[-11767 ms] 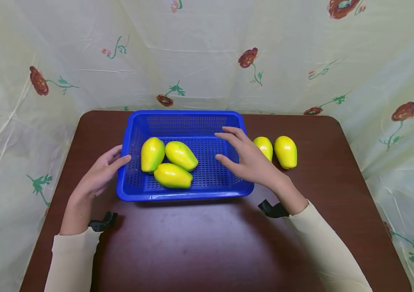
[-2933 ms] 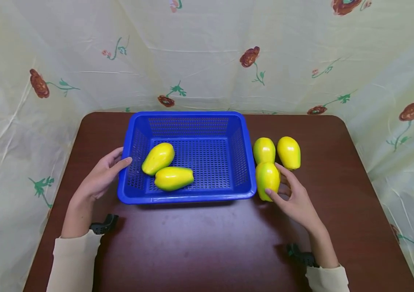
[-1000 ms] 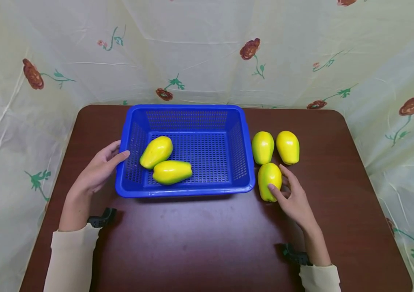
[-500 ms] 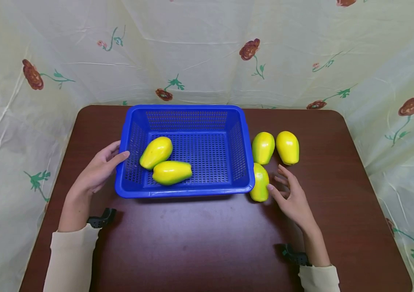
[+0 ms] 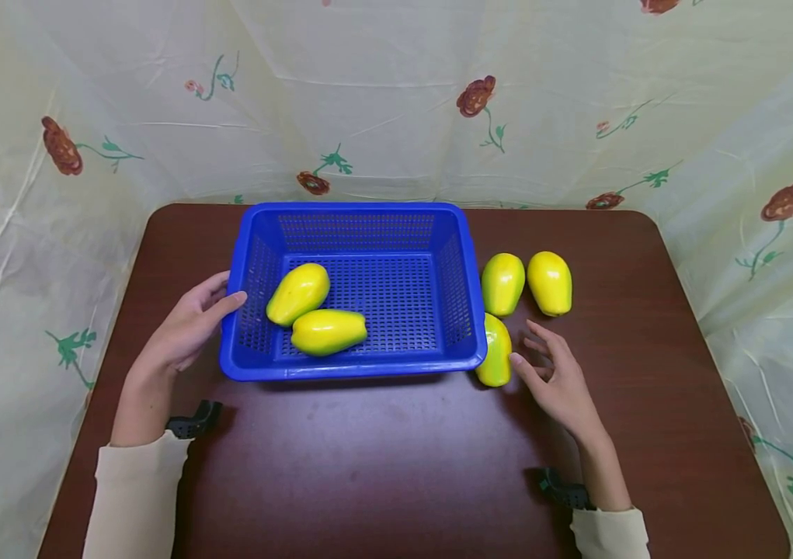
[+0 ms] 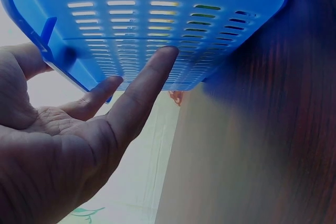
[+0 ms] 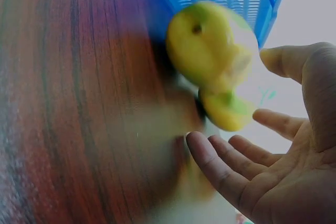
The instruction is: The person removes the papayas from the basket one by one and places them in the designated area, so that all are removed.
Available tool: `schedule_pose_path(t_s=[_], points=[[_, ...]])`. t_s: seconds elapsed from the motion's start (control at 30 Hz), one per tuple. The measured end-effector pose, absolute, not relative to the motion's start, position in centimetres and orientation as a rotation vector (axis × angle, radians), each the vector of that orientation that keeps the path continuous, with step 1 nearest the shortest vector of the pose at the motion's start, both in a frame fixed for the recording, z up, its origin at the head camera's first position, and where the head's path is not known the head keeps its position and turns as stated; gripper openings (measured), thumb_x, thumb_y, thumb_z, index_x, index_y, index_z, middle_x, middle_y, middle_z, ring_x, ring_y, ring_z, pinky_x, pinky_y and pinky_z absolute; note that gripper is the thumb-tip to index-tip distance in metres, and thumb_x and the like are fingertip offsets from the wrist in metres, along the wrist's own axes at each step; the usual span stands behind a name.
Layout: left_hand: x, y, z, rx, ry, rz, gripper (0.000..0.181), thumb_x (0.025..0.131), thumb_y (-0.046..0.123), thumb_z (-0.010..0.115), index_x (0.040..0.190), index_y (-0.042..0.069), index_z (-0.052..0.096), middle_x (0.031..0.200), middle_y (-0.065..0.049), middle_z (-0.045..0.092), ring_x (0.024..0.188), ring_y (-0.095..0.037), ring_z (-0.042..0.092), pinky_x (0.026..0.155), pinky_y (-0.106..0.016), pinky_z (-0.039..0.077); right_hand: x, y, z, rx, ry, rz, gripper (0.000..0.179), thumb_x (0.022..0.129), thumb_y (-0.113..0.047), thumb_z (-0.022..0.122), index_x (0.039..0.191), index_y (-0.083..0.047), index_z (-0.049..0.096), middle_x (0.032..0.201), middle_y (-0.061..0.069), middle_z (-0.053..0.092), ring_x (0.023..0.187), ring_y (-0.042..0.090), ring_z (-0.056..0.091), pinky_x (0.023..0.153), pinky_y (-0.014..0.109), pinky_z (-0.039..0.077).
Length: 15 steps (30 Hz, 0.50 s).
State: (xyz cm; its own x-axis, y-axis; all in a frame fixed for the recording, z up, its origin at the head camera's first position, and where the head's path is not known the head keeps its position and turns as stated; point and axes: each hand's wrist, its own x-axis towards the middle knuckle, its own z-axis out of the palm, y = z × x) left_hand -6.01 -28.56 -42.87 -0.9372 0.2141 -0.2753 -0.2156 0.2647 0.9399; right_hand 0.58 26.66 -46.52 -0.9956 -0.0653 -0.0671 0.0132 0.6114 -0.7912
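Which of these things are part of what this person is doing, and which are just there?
Part of the job, it seems:
basket
left hand, holding its rim
two fruits inside
three fruits outside
right hand, beside one of those

Just there:
table
flowered cloth
black wristbands

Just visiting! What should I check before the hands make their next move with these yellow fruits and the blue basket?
1. Left hand on the blue basket's rim: ok.
2. Room inside: ok, both inside fruits lie toward the left.
3. Right hand holding the nearest fruit: not ok, its fingers aren't curled round it.
4. Right thumb touching that fruit: cannot tell.
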Motion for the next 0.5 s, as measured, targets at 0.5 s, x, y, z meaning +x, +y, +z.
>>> schedule_pose_path(t_s=[0.5], points=[[-6.11, -28.47, -42.61, 0.001, 2.148, 1.777, 0.065, 0.111, 0.03, 0.055, 0.163, 0.0, 0.03, 0.133, 0.005, 0.063, 0.105, -0.006, 0.074, 0.086, -0.023, 0.064, 0.15, 27.35, -45.65, -0.087, 2.766, -1.358, 0.064, 0.103, -0.021, 0.071, 0.159, -0.009, 0.044, 0.155, 0.021, 0.048, 0.134, 0.045, 0.062, 0.097, 0.021, 0.058]])
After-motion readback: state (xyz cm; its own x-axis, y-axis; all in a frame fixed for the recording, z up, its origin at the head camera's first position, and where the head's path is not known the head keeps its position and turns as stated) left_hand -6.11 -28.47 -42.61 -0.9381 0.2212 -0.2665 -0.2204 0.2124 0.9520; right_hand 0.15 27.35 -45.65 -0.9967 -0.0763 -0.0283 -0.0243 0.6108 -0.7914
